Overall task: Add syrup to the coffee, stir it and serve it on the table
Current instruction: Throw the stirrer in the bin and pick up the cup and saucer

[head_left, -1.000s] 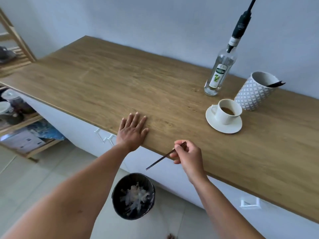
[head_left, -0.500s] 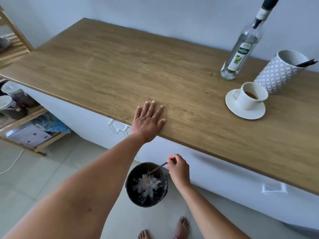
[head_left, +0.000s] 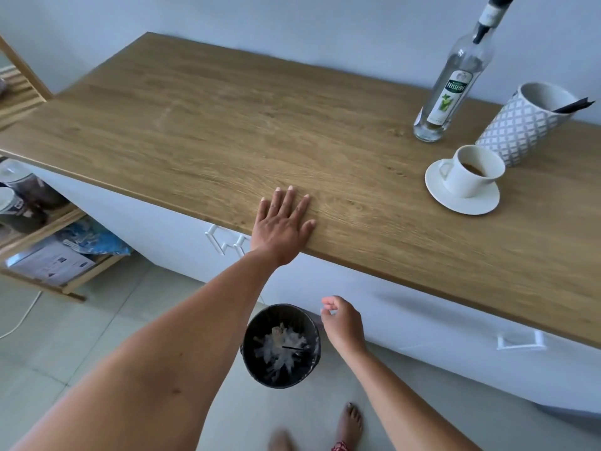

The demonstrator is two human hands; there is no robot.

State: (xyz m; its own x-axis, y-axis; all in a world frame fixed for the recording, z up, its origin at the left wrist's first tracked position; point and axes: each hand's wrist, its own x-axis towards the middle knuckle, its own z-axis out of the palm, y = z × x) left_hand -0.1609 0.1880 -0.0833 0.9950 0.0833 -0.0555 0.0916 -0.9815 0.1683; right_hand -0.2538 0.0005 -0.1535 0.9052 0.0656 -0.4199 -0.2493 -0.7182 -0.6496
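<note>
A white cup of coffee (head_left: 471, 172) stands on a white saucer (head_left: 461, 203) at the right of the wooden counter (head_left: 260, 125). Behind it stands a clear syrup bottle (head_left: 448, 89) with a black pourer. My left hand (head_left: 281, 224) lies flat on the counter's front edge, fingers spread. My right hand (head_left: 341, 323) hangs below the counter beside a black bin (head_left: 281, 346) on the floor, fingers loosely apart and holding nothing. A thin dark stirrer stick (head_left: 292, 347) lies inside the bin on crumpled white waste.
A patterned white holder (head_left: 520, 131) with a dark stick in it stands right of the bottle. White cabinet fronts with handles (head_left: 227, 242) run under the counter. A wooden shelf (head_left: 48, 255) with jars and bags is at the left. My bare feet (head_left: 348, 424) are on the tiled floor.
My right hand carried the stirrer stick down from the counter's edge to the bin and let go of it; the stick now lies in the bin. The left hand stayed flat.
</note>
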